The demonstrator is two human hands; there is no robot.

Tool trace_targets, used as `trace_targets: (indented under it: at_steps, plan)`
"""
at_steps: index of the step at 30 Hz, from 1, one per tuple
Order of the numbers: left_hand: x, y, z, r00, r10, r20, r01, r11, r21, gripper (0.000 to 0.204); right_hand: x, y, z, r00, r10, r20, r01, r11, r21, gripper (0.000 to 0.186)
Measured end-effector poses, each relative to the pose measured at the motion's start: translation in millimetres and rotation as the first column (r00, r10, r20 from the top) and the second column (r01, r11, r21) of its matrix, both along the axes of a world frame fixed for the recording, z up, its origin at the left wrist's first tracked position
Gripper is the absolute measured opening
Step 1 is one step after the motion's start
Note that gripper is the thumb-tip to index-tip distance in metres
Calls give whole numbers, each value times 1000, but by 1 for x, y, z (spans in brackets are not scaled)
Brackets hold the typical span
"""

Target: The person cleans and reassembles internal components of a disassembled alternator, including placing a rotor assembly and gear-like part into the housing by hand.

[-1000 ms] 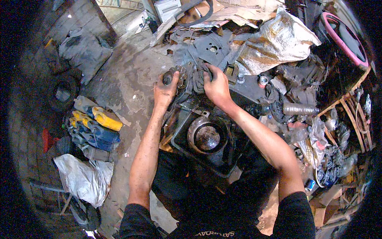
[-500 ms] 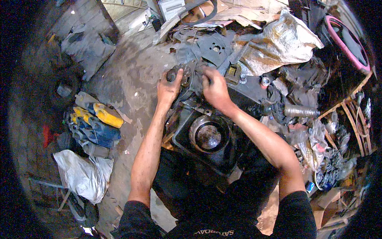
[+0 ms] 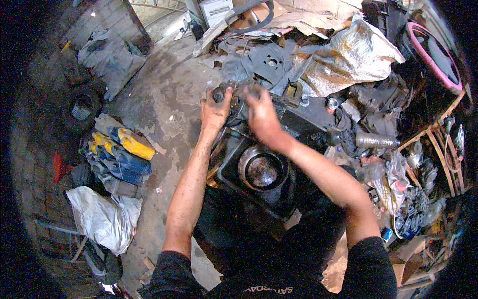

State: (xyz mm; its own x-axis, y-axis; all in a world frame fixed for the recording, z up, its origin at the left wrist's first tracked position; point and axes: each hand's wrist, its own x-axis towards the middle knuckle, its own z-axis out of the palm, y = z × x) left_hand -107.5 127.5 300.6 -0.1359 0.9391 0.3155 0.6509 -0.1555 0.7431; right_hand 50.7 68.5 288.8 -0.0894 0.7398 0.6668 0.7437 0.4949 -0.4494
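Note:
My left hand (image 3: 215,113) is closed around a dark, greasy part with a round end (image 3: 218,94); its exact kind cannot be made out. Just right of it, my right hand (image 3: 261,113) is over the same dark cluster, its fingers smeared by motion, so whether they grip anything is unclear. Below both hands, between my legs, stands a black, boxy housing (image 3: 226,167) with a round, oil-stained metal bowl (image 3: 262,171) set in its top. Dark pieces around my fingertips blend together.
Beyond my hands lie a grey rubber sheet with holes (image 3: 271,64) and a crumpled, stained sack (image 3: 348,60). An open can (image 3: 331,104) and a clear plastic bottle (image 3: 376,140) are at the right. Yellow and blue containers (image 3: 134,144) and a white sack (image 3: 112,219) lie left.
My right hand has shifted slightly left and nearer to me, turning more upright. My left hand stays almost in place on the dark part, moving slightly right.

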Motion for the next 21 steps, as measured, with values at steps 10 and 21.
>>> trace_targets:
  at_steps: [10,21]
  plan:
    - [-6,-26,14,995,21,-97,-25,999,-37,73,-1,-30,19,952,198,-234,-211,977,-31,40]
    - [-15,-5,-2,990,116,-84,-113,993,44,72,-2,-26,21,995,95,-5,-94,965,-243,56]
